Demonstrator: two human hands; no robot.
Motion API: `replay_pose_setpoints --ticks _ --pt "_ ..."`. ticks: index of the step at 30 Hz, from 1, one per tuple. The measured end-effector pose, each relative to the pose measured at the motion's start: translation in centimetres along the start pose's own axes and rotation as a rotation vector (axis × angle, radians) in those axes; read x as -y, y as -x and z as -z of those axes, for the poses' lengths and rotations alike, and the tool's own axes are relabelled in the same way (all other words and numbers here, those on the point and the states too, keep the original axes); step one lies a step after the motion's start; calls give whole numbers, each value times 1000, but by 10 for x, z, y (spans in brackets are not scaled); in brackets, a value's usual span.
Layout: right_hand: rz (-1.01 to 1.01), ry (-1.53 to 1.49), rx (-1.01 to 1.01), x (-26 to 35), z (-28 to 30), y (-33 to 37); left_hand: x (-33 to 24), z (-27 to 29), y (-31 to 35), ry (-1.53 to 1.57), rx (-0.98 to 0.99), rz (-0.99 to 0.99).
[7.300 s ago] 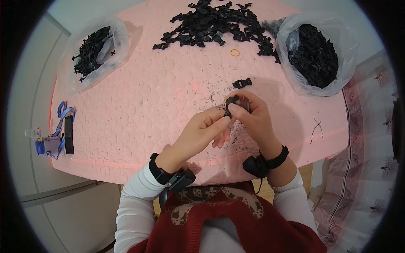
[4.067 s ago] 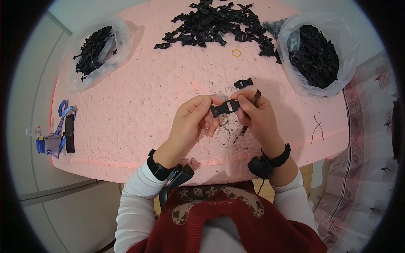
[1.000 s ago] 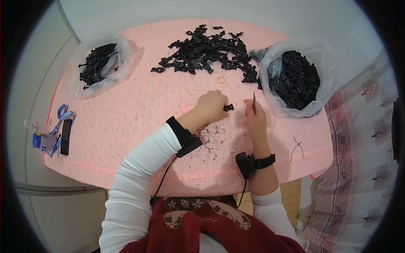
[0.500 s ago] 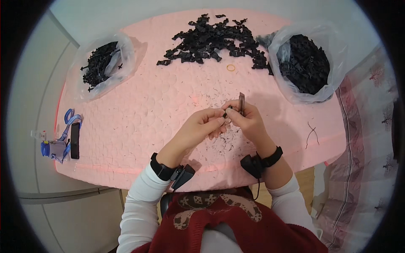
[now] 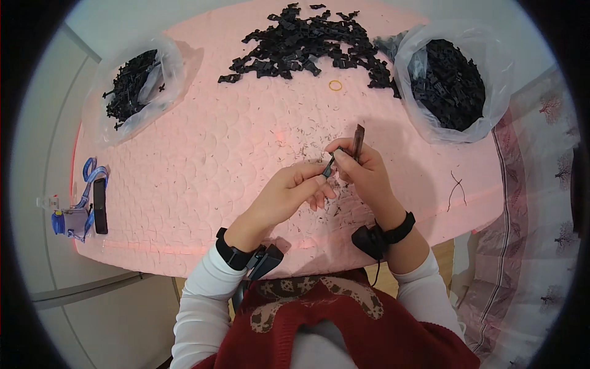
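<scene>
**Two hands work on a small black part over the pink bench**

The left hand (image 5: 294, 187) is closed, and its fingertips pinch a small black plastic part (image 5: 329, 167) just above the pink foam sheet (image 5: 203, 166) that covers the bench. The right hand (image 5: 364, 169) is also closed; it grips a thin dark tool (image 5: 357, 135) that stands almost upright, and its lower end meets the small part. The two hands touch each other at the fingertips.

Small dark shavings (image 5: 307, 138) lie on the sheet around the hands. Far from the hands there is a loose pile of black parts (image 5: 301, 46). A clear bag of black parts (image 5: 452, 83) is at the right, another bag (image 5: 135, 86) at the left. A small yellow ring (image 5: 335, 85) lies near the pile. A blue lanyard (image 5: 86, 197) rests at the left edge.
</scene>
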State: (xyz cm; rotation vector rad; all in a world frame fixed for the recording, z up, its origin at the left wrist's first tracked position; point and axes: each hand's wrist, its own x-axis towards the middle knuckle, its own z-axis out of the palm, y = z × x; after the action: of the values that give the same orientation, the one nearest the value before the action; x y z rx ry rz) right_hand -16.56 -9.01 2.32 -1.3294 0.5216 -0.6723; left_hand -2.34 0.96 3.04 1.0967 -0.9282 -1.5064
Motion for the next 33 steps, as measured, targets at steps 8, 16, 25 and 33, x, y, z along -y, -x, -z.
replay_pose_setpoints --ticks 8,16,25,33 --pt "94 -37 -120 -2 -8 0 2 -3 2 12 -66 -40" --pt "751 782 9 0 2 -2 -2 -6 8 -192 -428 -248" --pt "732 837 81 10 -9 3 6 -5 5 -330 -577 -417" --pt "731 854 103 9 -8 4 8 -5 4 -399 -602 -458"
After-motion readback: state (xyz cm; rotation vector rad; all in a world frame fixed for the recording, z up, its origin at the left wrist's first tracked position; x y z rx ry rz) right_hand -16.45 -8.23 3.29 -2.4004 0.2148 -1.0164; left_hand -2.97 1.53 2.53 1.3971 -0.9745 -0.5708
